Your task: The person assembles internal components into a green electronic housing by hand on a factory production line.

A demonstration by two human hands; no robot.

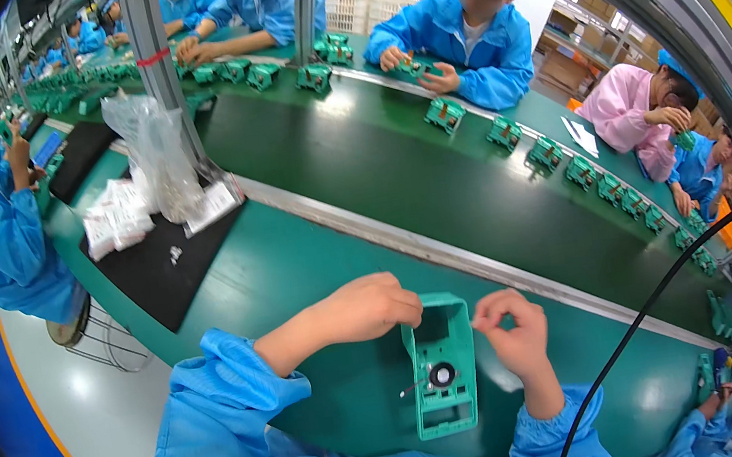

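Note:
A green plastic housing (pixel 440 349) lies on the green tabletop in front of me, its open frame facing up. Near its middle sits a round black part with a white centre (pixel 442 374), and a thin wire sticks out past the left wall. My left hand (pixel 368 309) is closed, its fingertips at the housing's upper left corner; whether they grip the rim or something small is hidden. Just right of the housing, apart from it, my right hand (pixel 517 331) has thumb and forefinger pinched together. Anything between those fingertips is too small to make out.
Beyond a metal rail (pixel 367 238) runs a dark green conveyor belt (pixel 310 161) with several green assemblies (pixel 503 134) along its far side. Left, a black mat (pixel 168 270) carries plastic bags (pixel 155 160) and white packets. A black cable (pixel 644 311) hangs at right. Co-workers sit around.

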